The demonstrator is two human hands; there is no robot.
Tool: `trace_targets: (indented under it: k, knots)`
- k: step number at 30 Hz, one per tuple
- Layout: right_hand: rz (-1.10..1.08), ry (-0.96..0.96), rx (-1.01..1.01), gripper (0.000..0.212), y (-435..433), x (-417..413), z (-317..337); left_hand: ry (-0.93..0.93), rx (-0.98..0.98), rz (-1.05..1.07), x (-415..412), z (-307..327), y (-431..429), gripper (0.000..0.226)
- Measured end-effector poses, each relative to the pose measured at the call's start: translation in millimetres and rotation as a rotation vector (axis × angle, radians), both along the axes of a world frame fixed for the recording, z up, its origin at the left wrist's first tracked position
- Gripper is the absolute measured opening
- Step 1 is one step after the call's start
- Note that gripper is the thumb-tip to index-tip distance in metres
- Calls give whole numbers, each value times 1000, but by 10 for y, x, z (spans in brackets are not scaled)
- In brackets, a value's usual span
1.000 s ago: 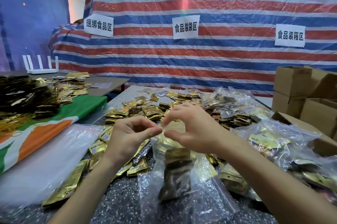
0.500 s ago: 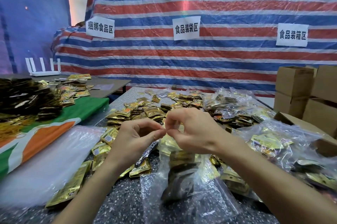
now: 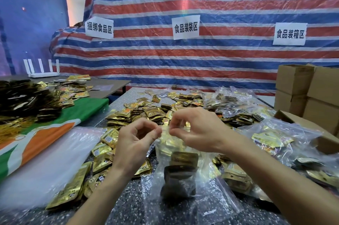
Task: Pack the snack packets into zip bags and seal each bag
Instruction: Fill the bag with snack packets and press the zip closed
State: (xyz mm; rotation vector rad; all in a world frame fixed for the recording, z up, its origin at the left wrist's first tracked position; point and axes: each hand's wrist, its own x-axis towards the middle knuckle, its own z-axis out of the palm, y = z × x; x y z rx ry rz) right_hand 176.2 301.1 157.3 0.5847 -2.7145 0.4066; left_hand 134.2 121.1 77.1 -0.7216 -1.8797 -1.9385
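Over the speckled grey desk (image 3: 128, 208), your left hand (image 3: 135, 142) and right hand (image 3: 198, 131) pinch the clear plastic zip bag's (image 3: 212, 197) mouth, likely sealing, so press along it.

On the table (image 3: 128, 204), zip bag (image 3: 214, 197) sits centre; loose packets (image 3: 152, 113) behind and left; filled bags (image 3: 273, 135) right (boxes (image 3: 293, 81) beyond them).

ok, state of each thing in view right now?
zip bag: upright, snack packets inside, seal not visible.
left hand: pinching bag top.
right hand: pinching bag top.
loose packets: scattered on table.
filled bags: piled at right.
cardboard boxes: stacked, far right.
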Motion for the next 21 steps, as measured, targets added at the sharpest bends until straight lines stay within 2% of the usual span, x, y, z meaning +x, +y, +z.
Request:
trace_targets:
  k: [7, 21]
  knots:
    - [-25, -14, -15, 7, 272, 25, -24, -9, 27, 12, -47, 6, 47, 14]
    - [-123, -43, 36, 8, 832, 145, -69, 12, 129, 100, -160, -70, 48, 20]
